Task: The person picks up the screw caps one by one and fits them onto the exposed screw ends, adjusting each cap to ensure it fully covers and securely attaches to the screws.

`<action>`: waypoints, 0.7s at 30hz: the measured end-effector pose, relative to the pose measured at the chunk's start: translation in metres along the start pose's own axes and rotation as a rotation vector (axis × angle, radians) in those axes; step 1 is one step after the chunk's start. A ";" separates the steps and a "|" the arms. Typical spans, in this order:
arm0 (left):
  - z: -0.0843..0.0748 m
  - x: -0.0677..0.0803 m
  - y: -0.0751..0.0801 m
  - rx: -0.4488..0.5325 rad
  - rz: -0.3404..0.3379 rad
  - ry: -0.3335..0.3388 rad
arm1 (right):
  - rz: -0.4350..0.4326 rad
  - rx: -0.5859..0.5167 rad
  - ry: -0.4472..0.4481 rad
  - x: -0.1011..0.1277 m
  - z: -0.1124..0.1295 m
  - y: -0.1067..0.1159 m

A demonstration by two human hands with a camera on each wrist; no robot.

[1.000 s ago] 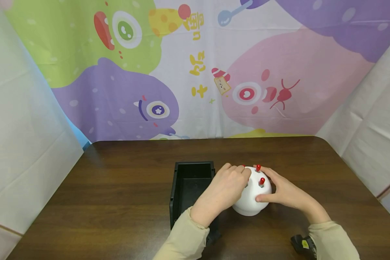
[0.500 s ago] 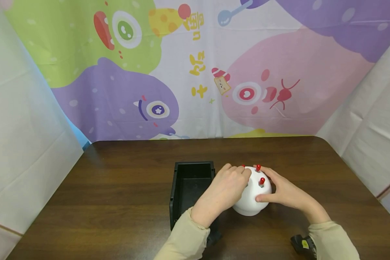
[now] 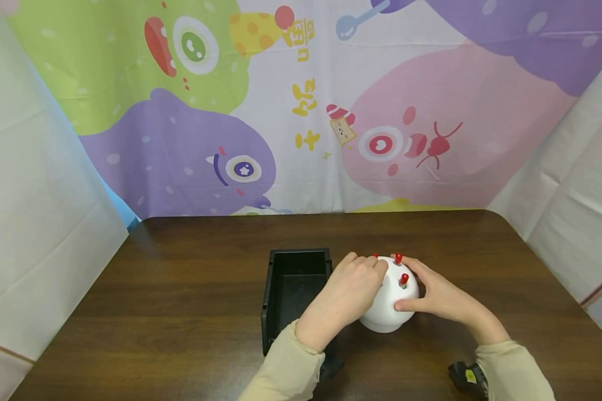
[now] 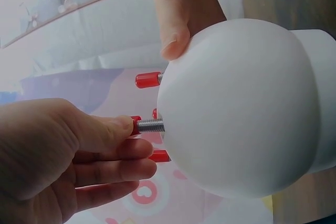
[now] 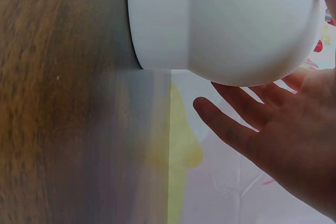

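A white dome (image 3: 387, 313) stands on the dark wooden table (image 3: 190, 312), with red-capped screws (image 3: 404, 278) sticking out of its top. My left hand (image 3: 348, 295) reaches over it from the left and pinches one red-capped screw (image 4: 148, 125) between thumb and fingers; a threaded stretch shows between cap and dome (image 4: 241, 108). Another red screw (image 4: 148, 80) stands free just above it. My right hand (image 3: 438, 295) rests against the dome's right side, thumb on its flank and fingers lying straight along it. In the right wrist view the straight fingers (image 5: 247, 114) lie beside the dome (image 5: 226, 24).
A black open box (image 3: 267, 301), nothing visible inside, stands directly left of the dome and partly under my left forearm. A small black device (image 3: 464, 376) sits at my right wrist. A colourful cartoon cloth hangs behind the table, with white sheets at both sides.
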State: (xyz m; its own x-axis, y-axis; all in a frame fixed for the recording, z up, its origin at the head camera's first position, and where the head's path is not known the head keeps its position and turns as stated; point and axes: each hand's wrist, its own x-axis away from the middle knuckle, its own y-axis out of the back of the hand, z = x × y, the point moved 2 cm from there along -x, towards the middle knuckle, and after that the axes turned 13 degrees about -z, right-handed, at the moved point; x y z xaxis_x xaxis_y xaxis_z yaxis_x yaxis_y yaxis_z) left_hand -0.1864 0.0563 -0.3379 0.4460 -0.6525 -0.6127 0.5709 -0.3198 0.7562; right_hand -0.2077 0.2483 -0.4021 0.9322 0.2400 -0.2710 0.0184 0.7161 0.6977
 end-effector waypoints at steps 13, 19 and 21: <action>-0.001 0.000 -0.003 -0.002 0.029 -0.007 | 0.001 -0.009 0.010 -0.001 -0.001 0.000; -0.001 0.000 -0.004 0.017 0.052 0.001 | 0.000 -0.006 0.004 0.000 -0.002 0.000; -0.002 0.000 -0.004 0.018 0.058 0.003 | -0.002 -0.005 0.004 0.000 -0.001 0.000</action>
State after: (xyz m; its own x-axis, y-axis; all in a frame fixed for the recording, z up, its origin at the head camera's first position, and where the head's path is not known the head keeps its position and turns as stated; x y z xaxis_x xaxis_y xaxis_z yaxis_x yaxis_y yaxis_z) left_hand -0.1875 0.0586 -0.3417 0.4803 -0.6678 -0.5686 0.5314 -0.2942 0.7944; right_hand -0.2085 0.2491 -0.4030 0.9306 0.2417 -0.2749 0.0180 0.7200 0.6938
